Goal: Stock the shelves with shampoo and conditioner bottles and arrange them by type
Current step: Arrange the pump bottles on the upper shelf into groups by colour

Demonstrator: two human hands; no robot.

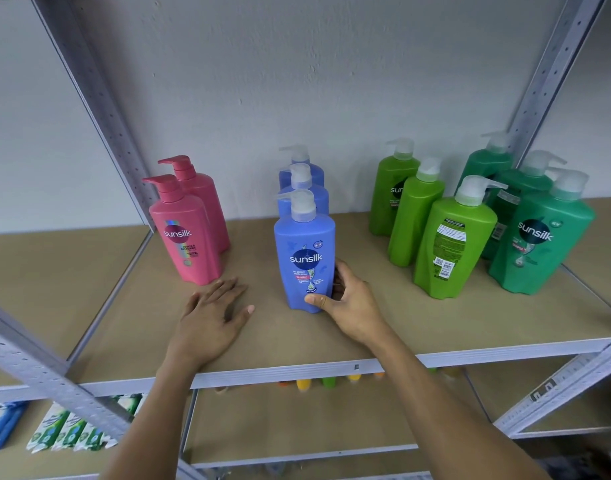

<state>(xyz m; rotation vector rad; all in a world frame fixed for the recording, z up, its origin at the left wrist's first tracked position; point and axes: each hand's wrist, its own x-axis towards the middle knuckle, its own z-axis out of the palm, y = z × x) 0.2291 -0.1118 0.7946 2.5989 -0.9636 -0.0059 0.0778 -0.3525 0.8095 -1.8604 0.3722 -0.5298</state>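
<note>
The waisted front blue bottle (306, 258) is gripped by the right hand (349, 301); left of it, the left hand (210, 317) is laid flat, straight-fingered, on bare matte shelf (470, 318)

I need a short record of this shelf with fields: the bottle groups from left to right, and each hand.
shelf: brown board, metal frame
pink bottles: two, at the left
blue bottles: three, middle, one behind another
light green bottles: three, right of the blue
dark green bottles: at least three, far right
right hand: grips the front blue bottle near its base
left hand: flat on the shelf, holds nothing
</note>
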